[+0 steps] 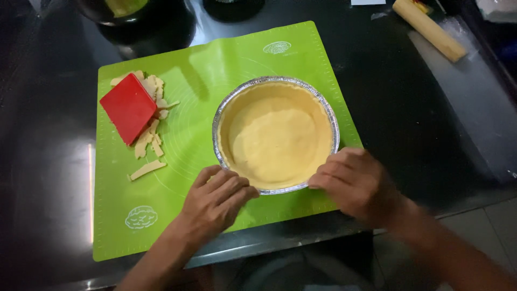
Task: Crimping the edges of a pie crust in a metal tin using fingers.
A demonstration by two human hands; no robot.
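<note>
A round foil pan (276,83) lined with pale dough (274,134) is placed on a green mat (215,59) on the dark counter (409,108). Its near rim is touched by the left hand (218,199) and right hand (355,183), fingers curled. A red scraper (129,108) lies over dough scraps (148,143) at the left.

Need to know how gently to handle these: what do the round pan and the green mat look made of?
Round silver pan: apparently thin aluminium foil, with a shiny crimped rim, lined with pale matte dough. Green rectangular mat: probably silicone, smooth with a slight sheen, lying flat.
</note>
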